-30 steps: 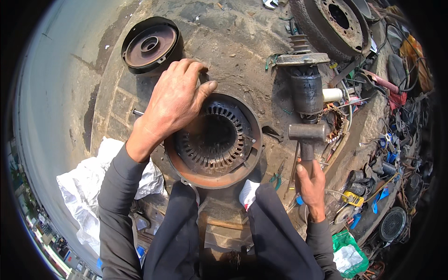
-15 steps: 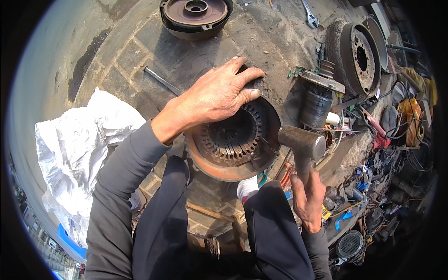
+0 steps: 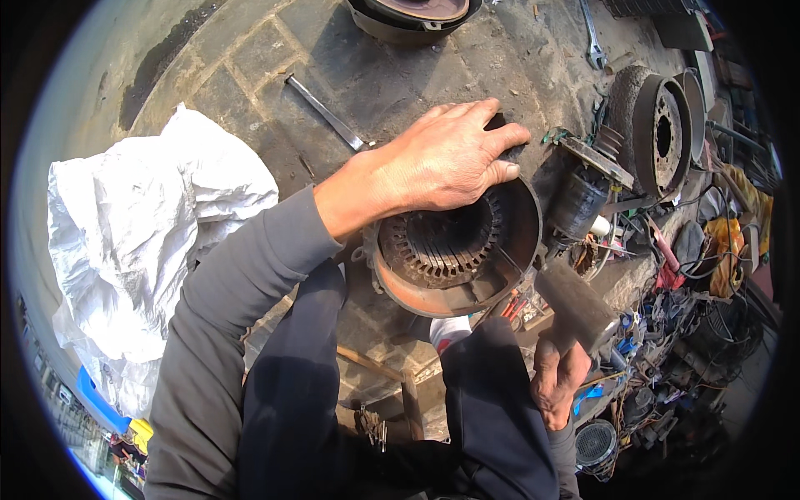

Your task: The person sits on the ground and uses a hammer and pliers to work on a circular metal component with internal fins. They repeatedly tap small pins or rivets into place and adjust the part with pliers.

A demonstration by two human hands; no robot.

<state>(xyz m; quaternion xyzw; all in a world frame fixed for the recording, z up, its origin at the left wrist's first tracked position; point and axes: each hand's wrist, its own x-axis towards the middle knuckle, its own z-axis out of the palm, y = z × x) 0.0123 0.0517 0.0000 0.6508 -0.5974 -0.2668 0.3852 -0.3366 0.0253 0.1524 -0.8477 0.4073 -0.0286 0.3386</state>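
A round motor housing stands between my knees, its reddish-brown inner wall around a slotted stator ring. My left hand lies across its far side, thumb and fingers curled over the dark rim. That part of the rim is mostly covered by the hand. At the right, my right hand is closed around a hammer, whose heavy metal head is raised beside the housing. Most of the hammer's handle is hidden by its head and my fingers. A flat steel chisel-like bar lies on the paving beyond my left wrist.
A white sack is heaped at the left. Another round metal housing sits at the far edge. On the right are an adjustable wrench, a rusty drum, a cylindrical motor part and a pile of scrap.
The view has shifted, so most things appear further right. The hammer has moved down and right, away from the housing, and its head has tilted. My left hand keeps its place on the rim.
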